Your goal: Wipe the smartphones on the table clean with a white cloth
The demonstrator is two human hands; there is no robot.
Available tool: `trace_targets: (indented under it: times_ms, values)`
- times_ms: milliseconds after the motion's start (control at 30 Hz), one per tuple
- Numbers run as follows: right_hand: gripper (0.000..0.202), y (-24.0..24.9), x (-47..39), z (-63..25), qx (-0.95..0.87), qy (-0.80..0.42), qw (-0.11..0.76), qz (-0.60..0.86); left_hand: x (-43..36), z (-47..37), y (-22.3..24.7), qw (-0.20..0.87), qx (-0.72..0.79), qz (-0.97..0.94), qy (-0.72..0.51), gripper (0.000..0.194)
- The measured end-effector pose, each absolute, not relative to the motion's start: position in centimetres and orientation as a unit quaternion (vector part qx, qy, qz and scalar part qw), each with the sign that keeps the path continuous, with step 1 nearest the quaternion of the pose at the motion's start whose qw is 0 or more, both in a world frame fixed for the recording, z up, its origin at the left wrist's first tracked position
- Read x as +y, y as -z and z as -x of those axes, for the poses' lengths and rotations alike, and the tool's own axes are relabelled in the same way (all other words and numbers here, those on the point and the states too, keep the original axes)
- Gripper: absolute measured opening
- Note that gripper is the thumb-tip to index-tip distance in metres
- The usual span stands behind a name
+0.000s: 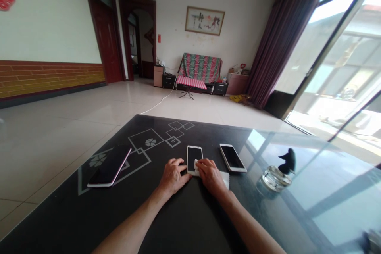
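Observation:
A white-framed smartphone (194, 153) lies face up on the dark tabletop, its screen black. My left hand (173, 175) steadies it, with fingers at its left edge and the thumb at its lower left corner. On the right side of the screen, my right hand (210, 175) presses a small white cloth (195, 165) with closed fingers. A white sheet with a zigzag edge (226, 179) shows beneath the right wrist; whether it joins the cloth is hidden. Just to the right lies a second white smartphone (233, 158), also face up.
A dark tablet-like device (110, 168) with a pale edge lies at the left. On the right stands a clear glass dish (275, 178) with a black object (287, 161) at its back. The glossy table (175, 226) ends at the tiled floor (125, 101).

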State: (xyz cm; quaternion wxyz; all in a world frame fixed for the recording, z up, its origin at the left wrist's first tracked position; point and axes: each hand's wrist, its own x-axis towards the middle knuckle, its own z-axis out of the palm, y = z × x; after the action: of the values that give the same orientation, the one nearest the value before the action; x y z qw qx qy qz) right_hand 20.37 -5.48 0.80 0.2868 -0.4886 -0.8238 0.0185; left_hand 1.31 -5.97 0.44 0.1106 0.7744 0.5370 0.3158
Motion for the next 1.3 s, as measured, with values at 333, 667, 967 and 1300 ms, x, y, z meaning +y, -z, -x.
trace_targets:
  times_ms: [333,667,967,1300]
  values:
    - [0.028,-1.3,-5.6,-20.5,-0.831,-0.031,0.277,0.482,-5.9,-1.3,-0.1,0.109,0.539,-0.776,-0.310,0.023]
    - [0.025,-1.0,0.3,-19.4,-0.827,0.006,0.263,0.496,-6.0,-1.2,-0.5,0.123,0.555,-0.772,-0.283,0.027]
    - [0.027,-1.8,2.5,-18.3,-0.825,0.018,0.227,0.517,-6.1,-1.3,-0.5,0.113,0.546,-0.775,-0.296,0.026]
    - [0.026,-1.8,-2.0,-19.1,-0.846,0.007,0.219,0.487,-6.1,-1.3,-0.6,0.115,0.549,-0.774,-0.294,0.026]
